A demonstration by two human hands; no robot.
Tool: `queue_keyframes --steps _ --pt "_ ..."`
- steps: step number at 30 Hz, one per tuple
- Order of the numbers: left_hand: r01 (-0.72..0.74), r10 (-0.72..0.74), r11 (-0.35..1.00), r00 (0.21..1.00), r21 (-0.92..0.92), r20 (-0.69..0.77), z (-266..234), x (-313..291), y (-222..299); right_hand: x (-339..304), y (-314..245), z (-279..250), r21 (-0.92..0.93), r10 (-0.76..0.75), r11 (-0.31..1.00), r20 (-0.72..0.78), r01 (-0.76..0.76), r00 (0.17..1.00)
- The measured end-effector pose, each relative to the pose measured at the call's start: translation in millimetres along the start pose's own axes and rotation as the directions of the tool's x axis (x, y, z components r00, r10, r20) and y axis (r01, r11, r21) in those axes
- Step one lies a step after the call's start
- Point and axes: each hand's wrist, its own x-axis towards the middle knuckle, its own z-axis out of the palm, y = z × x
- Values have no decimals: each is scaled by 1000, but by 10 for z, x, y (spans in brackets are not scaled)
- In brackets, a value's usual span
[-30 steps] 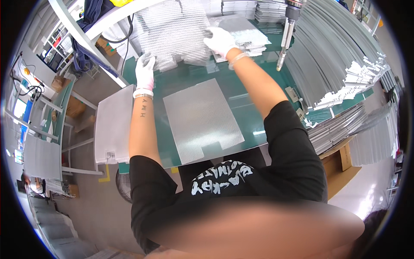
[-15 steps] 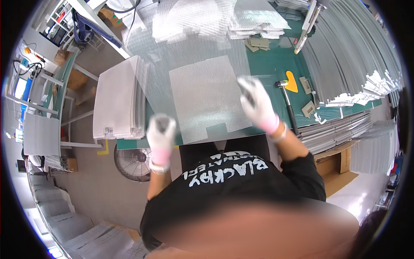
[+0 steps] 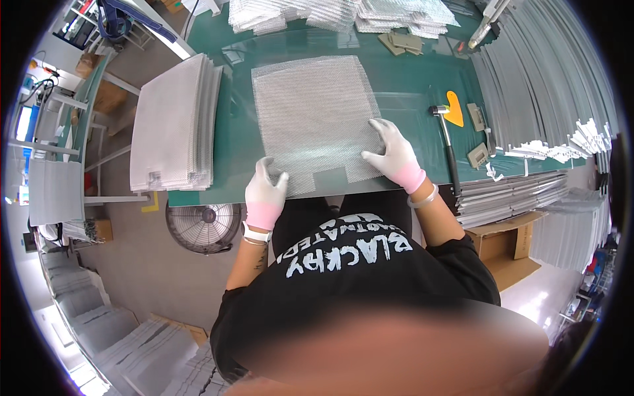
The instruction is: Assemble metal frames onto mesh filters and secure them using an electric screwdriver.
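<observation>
A translucent, fine-textured plastic sheet point(image 3: 317, 109) with a small notch in its near edge lies on the green table in front of me. Both my hands wear white gloves with pink cuffs. At the sheet's near left corner is my left hand point(image 3: 267, 191), open, thumb and fingers apart, at the edge. My right hand point(image 3: 395, 157) rests by the right edge, also open, with its fingertips touching the sheet. To the left stands a thick stack of similar pale sheets point(image 3: 172, 125).
On the right of the green table point(image 3: 422, 79) lie a hammer point(image 3: 448, 148), a yellow scraper point(image 3: 454, 109) and beige blocks point(image 3: 477, 156). More translucent sheets point(image 3: 403, 14) are piled at the back. Grey panels point(image 3: 548, 79) stand far right. A floor fan point(image 3: 205, 228) is below left.
Both hands have come down to the sheet's edges from above it. A large clear ribbed sheet that spread across the table's back left no longer lies there. The view has shifted slightly.
</observation>
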Motion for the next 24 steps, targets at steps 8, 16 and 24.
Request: queue_keyframes --steps 8,16,24 --pt "76 -77 997 996 9 42 18 5 -20 -5 75 126 -55 24 998 17 -23 1000" --pt "151 -125 965 984 -216 127 -51 17 -64 -14 -70 46 67 79 995 10 -79 997" --pt "70 -65 992 996 -101 59 45 -4 -116 -45 41 165 -29 95 995 20 -95 995"
